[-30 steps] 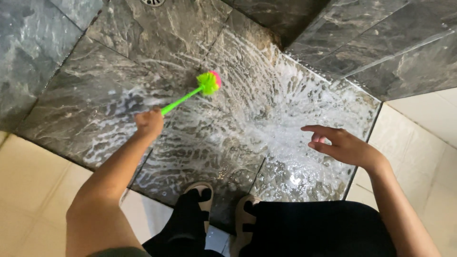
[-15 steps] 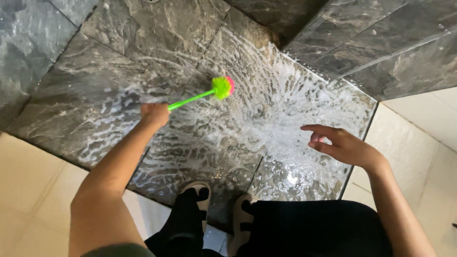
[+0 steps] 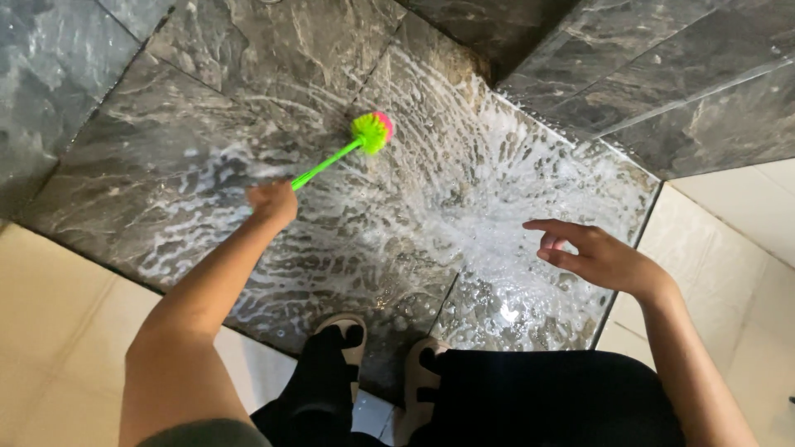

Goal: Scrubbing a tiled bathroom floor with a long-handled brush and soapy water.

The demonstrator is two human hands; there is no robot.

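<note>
My left hand grips the green handle of a scrubbing brush. Its green and pink bristle head rests on the wet, dark grey stone floor. White soapy foam is spread over the tiles to the right of the brush. My right hand hovers above the foam with fingers loosely apart and holds nothing. My two feet in pale sandals stand on the wet floor at the lower middle.
Dark stone walls meet in a corner at the upper right. Cream tiles border the dark floor at the left and at the right.
The brush head has slid to the right and a little farther from me across the foam. My left hand followed it. My right hand has stayed in place.
</note>
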